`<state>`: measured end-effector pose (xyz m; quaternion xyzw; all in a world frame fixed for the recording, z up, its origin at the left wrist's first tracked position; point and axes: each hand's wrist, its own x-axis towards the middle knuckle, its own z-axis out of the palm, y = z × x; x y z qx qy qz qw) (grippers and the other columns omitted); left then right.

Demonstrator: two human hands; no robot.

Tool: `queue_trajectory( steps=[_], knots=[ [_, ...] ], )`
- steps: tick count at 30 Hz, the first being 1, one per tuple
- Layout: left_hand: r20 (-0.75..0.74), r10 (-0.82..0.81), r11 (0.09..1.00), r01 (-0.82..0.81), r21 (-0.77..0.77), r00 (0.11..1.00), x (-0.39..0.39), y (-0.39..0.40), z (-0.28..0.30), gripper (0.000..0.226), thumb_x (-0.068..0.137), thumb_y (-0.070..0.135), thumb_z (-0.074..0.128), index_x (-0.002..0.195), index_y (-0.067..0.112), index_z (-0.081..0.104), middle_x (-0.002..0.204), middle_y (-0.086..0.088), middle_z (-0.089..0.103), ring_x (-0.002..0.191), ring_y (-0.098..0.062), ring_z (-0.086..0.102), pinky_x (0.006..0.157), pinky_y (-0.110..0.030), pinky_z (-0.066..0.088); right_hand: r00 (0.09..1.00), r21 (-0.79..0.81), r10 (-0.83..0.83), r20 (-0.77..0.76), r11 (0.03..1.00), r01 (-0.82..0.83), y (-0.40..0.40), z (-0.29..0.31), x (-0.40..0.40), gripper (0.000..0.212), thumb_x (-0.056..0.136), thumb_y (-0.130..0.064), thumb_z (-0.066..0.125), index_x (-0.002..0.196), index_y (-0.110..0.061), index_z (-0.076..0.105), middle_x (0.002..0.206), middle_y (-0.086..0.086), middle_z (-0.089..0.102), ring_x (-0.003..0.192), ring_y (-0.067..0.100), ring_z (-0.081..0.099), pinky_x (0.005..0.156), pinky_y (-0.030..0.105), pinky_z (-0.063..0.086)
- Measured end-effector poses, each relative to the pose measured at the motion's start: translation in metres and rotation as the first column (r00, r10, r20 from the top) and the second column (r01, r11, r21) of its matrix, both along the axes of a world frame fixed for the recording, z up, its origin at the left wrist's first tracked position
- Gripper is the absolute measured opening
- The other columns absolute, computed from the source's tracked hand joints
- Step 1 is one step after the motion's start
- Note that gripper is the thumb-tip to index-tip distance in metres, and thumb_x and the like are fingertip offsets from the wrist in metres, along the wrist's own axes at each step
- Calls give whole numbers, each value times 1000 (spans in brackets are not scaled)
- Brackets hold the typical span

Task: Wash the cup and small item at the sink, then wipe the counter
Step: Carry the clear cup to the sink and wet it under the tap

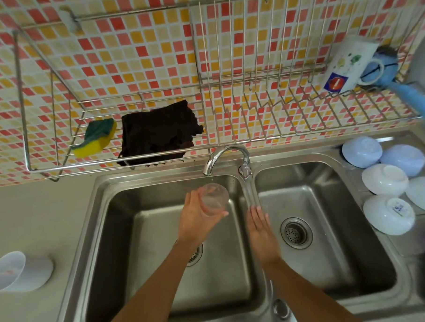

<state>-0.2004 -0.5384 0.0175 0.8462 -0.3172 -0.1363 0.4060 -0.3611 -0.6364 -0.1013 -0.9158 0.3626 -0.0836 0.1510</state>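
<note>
My left hand grips a clear cup over the left basin of the steel double sink, just below the spout of the chrome faucet. My right hand is flat with fingers stretched out, hovering over the divider between the basins, holding nothing. A pale plastic cup lies tilted on the grey counter at the far left. A yellow-green sponge and a dark cloth rest on the wire rack above the sink.
Several white and bluish bowls sit upside down on the drainboard at right. A white mug and a blue brush stand on the rack's right end. The right basin has a drain strainer.
</note>
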Motion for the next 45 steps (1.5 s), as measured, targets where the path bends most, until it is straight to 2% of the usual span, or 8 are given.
queue_trajectory(
  steps=[5,10,17,21,26,36,40,45],
  knots=[
    [-33,-76,996,77,54,997,5,-2,-2,79,56,37,89,121,25,47,114,10,49,97,-7,52,81,-19,41,997,-98,-70,-17,993,68,11,-5,4,63,77,7,17,140,8,26,148,25,29,145,32,-4,113,44,11],
    [-101,-140,950,162,267,985,21,11,-21,78,56,41,83,124,27,46,115,6,43,101,-15,51,85,-28,47,997,-116,-71,-32,991,67,12,-6,6,64,76,7,18,140,7,27,144,27,38,135,39,35,113,43,11],
    [-234,-209,812,301,500,950,32,33,-48,80,64,30,83,131,23,40,115,4,34,98,-19,51,80,-22,41,997,-142,-51,-62,989,42,12,-10,6,65,78,6,17,143,6,20,149,26,30,139,39,29,113,44,10],
    [-188,-321,659,362,659,928,36,38,-54,35,74,37,65,96,16,47,90,2,45,86,-18,48,73,-21,43,997,-160,-56,-57,986,46,12,-10,6,65,79,5,16,144,6,19,150,27,28,140,38,26,113,44,10],
    [-368,-236,621,431,655,899,36,42,-51,77,45,47,70,110,17,44,105,1,55,96,-20,59,73,-31,51,996,-169,-41,-78,985,28,13,-10,6,64,80,6,17,144,8,22,151,27,25,141,39,22,113,46,13],
    [-357,-283,457,453,766,890,53,37,-50,71,57,65,61,114,24,50,107,4,57,97,-18,54,76,-30,48,995,-172,-42,-92,985,26,15,-7,5,62,81,9,26,143,8,26,151,27,26,141,38,22,117,47,19],
    [-340,-305,445,449,775,889,59,34,-44,76,59,67,57,119,21,53,105,4,56,96,-18,53,77,-29,46,992,-165,-50,-114,986,31,15,-8,5,69,76,10,41,144,7,25,151,26,25,142,37,21,118,46,16],
    [-287,-298,503,405,763,910,64,40,-45,76,64,62,63,125,20,47,114,0,57,102,-20,53,80,-30,46,992,-116,-51,-111,993,38,15,-6,4,66,78,14,26,144,7,21,151,27,26,141,37,22,115,42,7]
  ],
)
